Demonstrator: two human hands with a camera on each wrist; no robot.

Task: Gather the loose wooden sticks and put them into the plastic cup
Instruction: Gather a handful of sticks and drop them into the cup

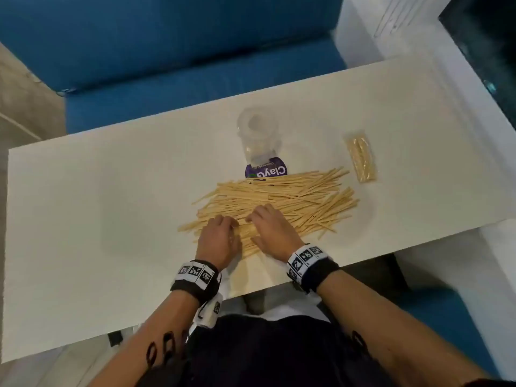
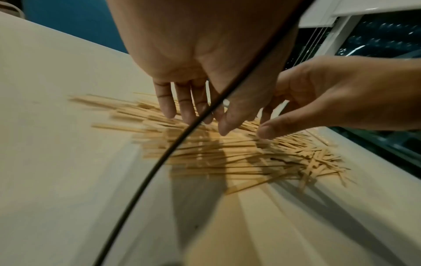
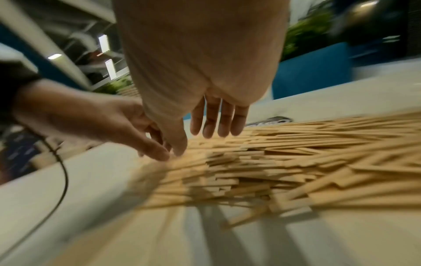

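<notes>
Pale tan, straw-yellow wooden sticks (image 1: 282, 199) heaped under and beyond both hands, darkened to ochre where shadowed below the left hand (image 2: 193, 59) and right hand (image 3: 196, 59); cream-white table (image 1: 111, 191) all round the hands; clear, colourless plastic cup (image 1: 258, 135) beyond the fingertips, past the heap; purple packet (image 1: 266, 170) with white lettering and a green spot just this side of the cup; see-through bag (image 1: 360, 156) of pale yellow contents off to the right of the right hand; black wristbands (image 1: 195, 286) with black-and-white square-patterned tags behind both hands; deep blue sofa (image 1: 167, 46) far beyond; black cable (image 2: 159, 162) crossing below the left hand
</notes>
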